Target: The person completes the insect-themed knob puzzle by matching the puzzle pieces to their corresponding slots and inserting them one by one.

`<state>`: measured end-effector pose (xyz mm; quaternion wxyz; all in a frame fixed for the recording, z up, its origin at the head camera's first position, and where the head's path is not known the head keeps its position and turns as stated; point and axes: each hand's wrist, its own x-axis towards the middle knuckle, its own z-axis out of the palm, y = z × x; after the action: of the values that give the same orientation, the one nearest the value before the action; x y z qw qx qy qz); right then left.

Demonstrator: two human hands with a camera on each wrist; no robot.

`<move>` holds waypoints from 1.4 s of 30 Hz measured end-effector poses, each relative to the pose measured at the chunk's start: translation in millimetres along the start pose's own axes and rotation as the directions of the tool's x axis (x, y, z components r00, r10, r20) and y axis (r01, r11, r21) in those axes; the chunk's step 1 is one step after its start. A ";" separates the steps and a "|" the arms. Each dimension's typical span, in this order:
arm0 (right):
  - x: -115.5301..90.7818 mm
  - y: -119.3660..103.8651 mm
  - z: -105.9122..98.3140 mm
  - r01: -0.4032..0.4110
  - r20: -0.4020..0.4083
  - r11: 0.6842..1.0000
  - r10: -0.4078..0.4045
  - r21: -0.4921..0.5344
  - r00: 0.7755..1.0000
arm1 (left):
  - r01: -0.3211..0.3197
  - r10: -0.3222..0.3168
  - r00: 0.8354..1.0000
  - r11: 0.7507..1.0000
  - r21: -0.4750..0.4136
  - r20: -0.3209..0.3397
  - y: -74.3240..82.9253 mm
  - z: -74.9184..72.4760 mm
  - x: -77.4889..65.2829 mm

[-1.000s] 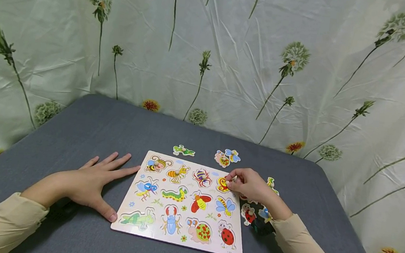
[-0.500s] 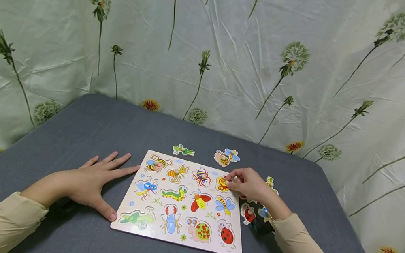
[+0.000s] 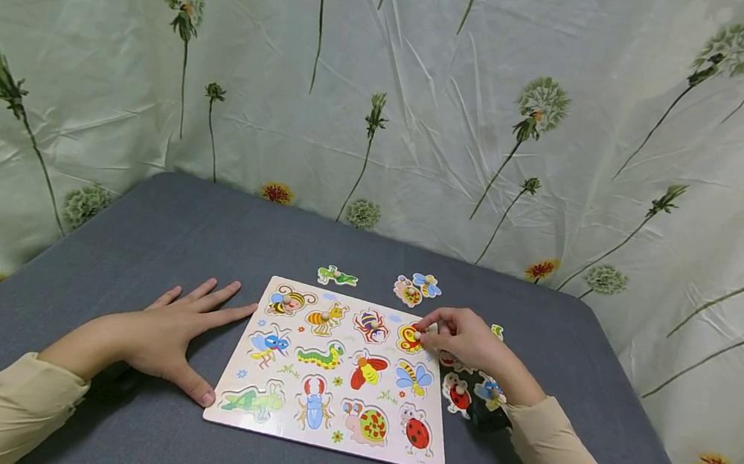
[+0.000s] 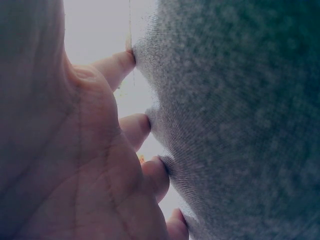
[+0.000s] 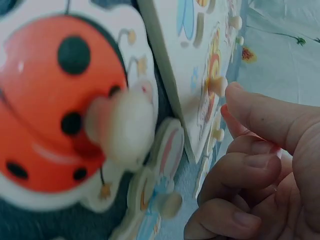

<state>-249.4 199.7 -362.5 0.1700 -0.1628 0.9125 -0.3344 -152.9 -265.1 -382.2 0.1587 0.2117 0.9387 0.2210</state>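
Observation:
A pale wooden insect puzzle board [image 3: 286, 424] lies on the table. My left hand [image 3: 176, 340] rests flat at its left side, fingers spread, thumb at the near corner. Over the far right corner is my right hand [image 3: 472, 344], thumb and index finger right at the wooden knob of the red and yellow butterfly piece [image 3: 408, 338]. In the right wrist view that knob [image 5: 217, 86] shows in full, the thumb tip [image 5: 235, 92] at its end and the other fingers loosely bent. Knobbed bee [image 3: 287, 301], ant [image 3: 325, 320] and spider [image 3: 371, 327] pieces sit along the board's far row.
Behind the board lie a grasshopper piece [image 3: 337, 276], a snail piece [image 3: 408, 292] and a striped blue-winged piece [image 3: 427, 285]. Right of it, partly under my right arm, are a ladybug piece [image 3: 457, 395] and several others. A flowered curtain [image 3: 423, 117] hangs behind the table [image 3: 224, 225].
My right hand has shifted slightly right, its thumb drawing back so the butterfly piece's knob shows more. The left hand and the board stay where they were.

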 end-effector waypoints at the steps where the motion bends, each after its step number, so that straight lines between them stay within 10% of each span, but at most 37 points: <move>1: -0.4 1.0 -1.3 0.002 -0.007 1.000 -0.002 -0.003 1.000 | -0.001 0.001 1.000 1.000 0.000 0.001 0.1 -0.1 0.0; 19: -25.1 17.3 -28.0 -0.042 -0.090 0.999 0.044 0.024 0.995 | -0.001 0.001 1.000 1.000 0.006 0.006 -1.1 1.6 -0.1; 42: -104.8 54.9 -28.4 -0.053 -0.131 0.992 0.068 0.118 0.989 | 0.006 -0.006 1.000 1.000 0.019 -0.004 -2.8 2.5 -3.4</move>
<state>-178.2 298.2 -357.5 0.1272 -0.1020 0.9058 -0.3910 -149.8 -268.1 -385.0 0.1554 0.2102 0.9417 0.2119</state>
